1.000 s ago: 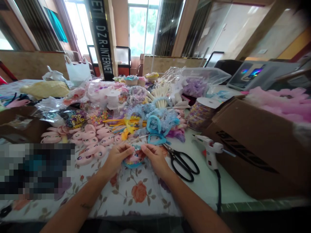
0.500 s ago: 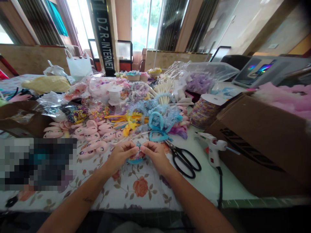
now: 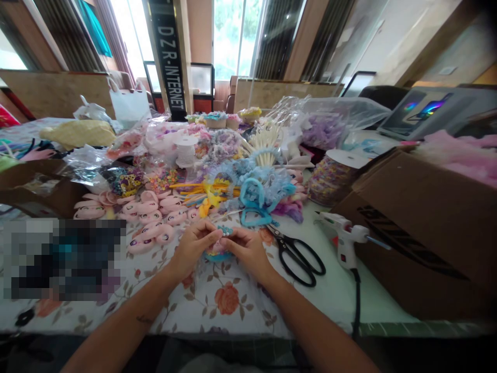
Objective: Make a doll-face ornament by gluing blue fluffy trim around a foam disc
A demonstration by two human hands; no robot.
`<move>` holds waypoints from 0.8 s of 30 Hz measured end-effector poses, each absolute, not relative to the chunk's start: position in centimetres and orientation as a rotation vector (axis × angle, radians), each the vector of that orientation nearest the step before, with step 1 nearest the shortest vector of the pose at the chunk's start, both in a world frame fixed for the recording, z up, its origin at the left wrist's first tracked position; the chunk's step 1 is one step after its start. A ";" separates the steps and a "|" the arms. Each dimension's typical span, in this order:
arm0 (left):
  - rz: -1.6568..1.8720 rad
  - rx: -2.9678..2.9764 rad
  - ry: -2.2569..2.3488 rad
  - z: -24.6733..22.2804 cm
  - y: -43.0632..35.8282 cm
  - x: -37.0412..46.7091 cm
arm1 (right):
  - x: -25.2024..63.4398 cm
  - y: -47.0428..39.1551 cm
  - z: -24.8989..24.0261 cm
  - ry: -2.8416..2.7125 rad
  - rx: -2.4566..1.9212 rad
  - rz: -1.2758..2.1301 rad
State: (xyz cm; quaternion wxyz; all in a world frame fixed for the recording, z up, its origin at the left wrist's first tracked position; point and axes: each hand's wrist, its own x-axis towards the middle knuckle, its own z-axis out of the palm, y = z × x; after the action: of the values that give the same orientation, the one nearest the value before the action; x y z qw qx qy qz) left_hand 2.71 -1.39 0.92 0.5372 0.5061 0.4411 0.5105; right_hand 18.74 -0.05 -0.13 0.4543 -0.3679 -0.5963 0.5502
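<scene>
Between my two hands is a small multicoloured craft piece [image 3: 217,255] with a light blue lower edge, above the flowered cloth. My left hand [image 3: 196,246] pinches its upper part from the left, thumb and fingers together. From the right, my right hand [image 3: 246,251] pinches the same part, its fingertips close to those of my left hand. A small teal trim [image 3: 224,230] sticks up between the fingertips. The fingers hide much of the piece. Black-handled scissors [image 3: 298,259] lie just right of my right hand.
A white glue gun [image 3: 344,238] stands right of the scissors, beside a large cardboard box [image 3: 419,233]. Pink padded pieces [image 3: 151,235], blue fluffy trim [image 3: 267,184] and a spool of mixed yarn [image 3: 332,178] lie beyond my hands. A brown box [image 3: 39,186] is at the left.
My fingertips have shifted slightly on the piece, and more teal trim shows above them. The whole view has moved a little, so the surroundings sit slightly further right.
</scene>
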 end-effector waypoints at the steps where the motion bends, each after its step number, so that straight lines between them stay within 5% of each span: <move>1: 1.217 1.207 1.048 0.9 -1.4 2.7 | 18.8 0.0 -0.1 -1.473 -0.914 1.338; 14: 1.421 0.753 1.027 1.1 -0.2 2.1 | 20.3 0.0 1.3 -1.188 -0.769 1.434; 21: 1.534 0.601 1.045 1.1 0.9 1.1 | 23.2 0.0 4.8 -2.194 0.123 2.001; 24: 1.516 0.638 1.047 1.0 0.7 1.3 | 23.1 0.1 4.8 -2.243 0.056 2.020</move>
State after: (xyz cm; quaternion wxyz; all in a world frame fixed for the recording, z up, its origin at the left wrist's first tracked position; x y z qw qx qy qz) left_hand 1.25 0.72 0.99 0.5611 0.2710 0.4442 0.6437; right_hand 23.12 0.09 4.79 0.0614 0.0187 -0.7416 0.6678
